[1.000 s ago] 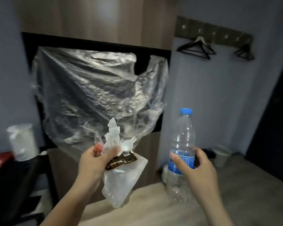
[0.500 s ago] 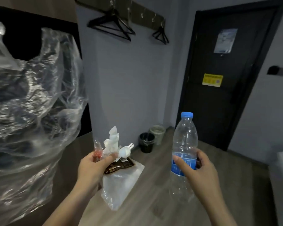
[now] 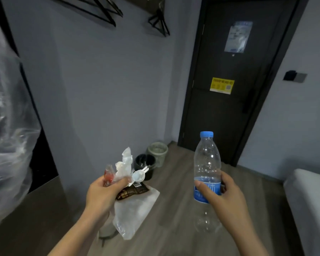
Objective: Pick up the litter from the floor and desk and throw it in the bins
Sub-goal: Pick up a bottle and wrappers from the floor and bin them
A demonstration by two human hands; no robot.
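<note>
My left hand (image 3: 102,196) grips a bunch of litter (image 3: 131,193): a clear plastic bag hanging down, a brown wrapper, a white plastic spoon, crumpled white plastic and a small red-tinted packet. My right hand (image 3: 224,196) holds an empty clear bottle (image 3: 207,167) with a blue cap and blue label, upright, around its middle. Two bins stand on the floor against the wall ahead: a black bin (image 3: 146,163) and a pale green bin (image 3: 158,152) just behind it, partly hidden by the litter.
A dark door (image 3: 227,100) with a yellow sticker is ahead on the right. A large sheet of clear plastic (image 3: 6,137) hangs at the left. Black hangers (image 3: 159,23) hang on the wall. A white furniture edge (image 3: 308,209) sits at the right. Wood floor (image 3: 175,200) lies between me and the bins.
The view has turned right and moved closer to the bins and the door. Both hands keep the same hold on the litter and the bottle.
</note>
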